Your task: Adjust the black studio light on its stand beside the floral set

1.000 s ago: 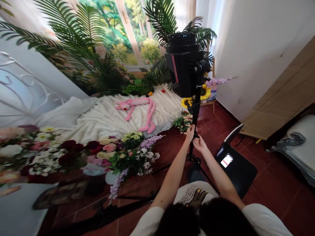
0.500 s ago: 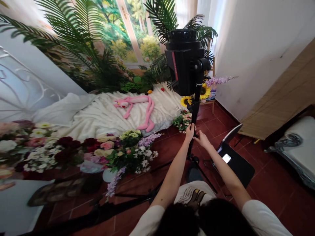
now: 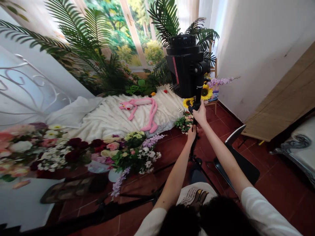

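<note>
A black studio light with a red stripe is mounted on top of a black light stand in front of me. My left hand is closed around the stand's pole, below the other hand. Higher up, my right hand grips the stand at its collar and knob, just under the light. Part of the right fingers is hidden behind the pole. The stand's legs spread over the red tiled floor near my foot.
A black chair stands to the right, close to my right forearm. Artificial flowers crowd the left front. Beyond them a pink plush toy lies on a white blanket. Another black stand leg crosses the floor at lower left. Sunflowers stand behind the pole.
My right hand has moved up the pole from beside the left hand to the collar under the light. The left hand stays on the pole. The view has shifted slightly.
</note>
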{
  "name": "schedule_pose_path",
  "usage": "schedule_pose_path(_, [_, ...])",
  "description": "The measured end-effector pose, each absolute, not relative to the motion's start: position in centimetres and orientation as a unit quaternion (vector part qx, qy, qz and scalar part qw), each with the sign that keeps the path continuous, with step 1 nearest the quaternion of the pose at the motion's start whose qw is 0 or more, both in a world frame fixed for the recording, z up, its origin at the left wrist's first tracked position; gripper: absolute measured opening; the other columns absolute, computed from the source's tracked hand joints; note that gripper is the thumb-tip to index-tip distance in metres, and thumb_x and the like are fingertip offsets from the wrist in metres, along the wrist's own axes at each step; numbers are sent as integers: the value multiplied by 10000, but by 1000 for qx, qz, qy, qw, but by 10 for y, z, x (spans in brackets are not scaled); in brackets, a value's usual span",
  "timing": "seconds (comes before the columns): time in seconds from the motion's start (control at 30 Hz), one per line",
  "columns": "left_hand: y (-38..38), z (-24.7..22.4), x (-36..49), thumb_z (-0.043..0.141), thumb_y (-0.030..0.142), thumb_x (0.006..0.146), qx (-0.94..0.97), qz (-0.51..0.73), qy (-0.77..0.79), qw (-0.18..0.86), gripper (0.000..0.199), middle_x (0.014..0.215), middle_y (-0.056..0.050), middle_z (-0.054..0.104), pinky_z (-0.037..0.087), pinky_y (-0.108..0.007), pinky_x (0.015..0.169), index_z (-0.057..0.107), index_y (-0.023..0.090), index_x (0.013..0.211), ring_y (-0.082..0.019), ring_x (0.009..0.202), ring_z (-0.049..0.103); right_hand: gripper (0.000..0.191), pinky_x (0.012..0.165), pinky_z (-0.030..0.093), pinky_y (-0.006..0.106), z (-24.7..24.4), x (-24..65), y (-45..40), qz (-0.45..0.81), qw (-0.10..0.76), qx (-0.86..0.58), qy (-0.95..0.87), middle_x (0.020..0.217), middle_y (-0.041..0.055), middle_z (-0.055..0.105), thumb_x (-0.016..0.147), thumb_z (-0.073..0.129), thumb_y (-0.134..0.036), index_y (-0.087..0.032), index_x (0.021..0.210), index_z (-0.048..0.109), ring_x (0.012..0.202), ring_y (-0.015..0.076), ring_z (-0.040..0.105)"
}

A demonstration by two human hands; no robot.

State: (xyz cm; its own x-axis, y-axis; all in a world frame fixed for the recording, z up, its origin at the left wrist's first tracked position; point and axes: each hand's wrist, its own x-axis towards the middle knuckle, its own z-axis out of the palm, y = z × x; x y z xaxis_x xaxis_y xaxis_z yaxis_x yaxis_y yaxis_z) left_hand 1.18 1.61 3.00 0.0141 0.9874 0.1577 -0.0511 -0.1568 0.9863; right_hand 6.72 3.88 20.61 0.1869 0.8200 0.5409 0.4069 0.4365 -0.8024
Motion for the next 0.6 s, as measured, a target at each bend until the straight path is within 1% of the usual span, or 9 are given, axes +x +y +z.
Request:
schedule_pose_path(0.1, [9,12,3,504,629,815,546,535,456,455,491,881,-62,650,489,-285,750,587,163,944,-168,804,616,351,766,510,344,173,69,32,193,582,-512,-601,826,26,606,746,597,-262,-182,1062,466,759,190,599])
schedule_pose_path(0.17, [6,-4,-2,606,519,789,565,522,450,453,457,1035,-87,652,483,-326,874,565,167,1077,-192,953,623,312,748,510,330,139,70,22,212,579,-527,-585,796,18,600,725,587,-246,-190,1011,474,732,184,592])
schedule_pose_path(0.23, [4,-17,-7,645,400,773,584,511,440,452,450,1114,-111,642,464,-375,947,546,161,1142,-212,1034,613,305,743,510,317,106,68,12,238,573,-538,-571,800,17,606,703,579,-230,-196,987,474,732,179,597])
schedule_pose_path(0.3, [4,-26,-11,639,303,769,596,502,436,450,435,1143,-127,642,455,-407,972,543,154,1166,-225,1058,612,327,740,512,307,81,66,6,259,568,-547,-557,816,19,619,675,574,-206,-197,986,472,738,177,604])
schedule_pose_path(0.4, [4,-30,-13,600,229,783,602,498,436,448,411,1183,-133,634,450,-414,987,544,153,1184,-229,1075,610,384,743,513,303,68,63,7,255,576,-562,-536,841,27,635,655,563,-172,-195,1028,476,747,179,615])
schedule_pose_path(0.5, [4,-32,-12,577,223,797,599,503,431,450,404,1204,-133,622,443,-413,1002,539,157,1193,-228,1099,599,464,761,512,303,71,63,11,246,584,-556,-538,895,38,654,656,562,-156,-195,1109,466,778,183,628])
schedule_pose_path(0.6, [5,-34,-9,595,251,792,587,510,425,463,413,1173,-126,629,435,-426,1015,540,160,1191,-233,1126,586,496,762,515,312,74,64,10,259,561,-564,-549,917,53,663,692,572,-189,-188,1171,446,792,194,638])
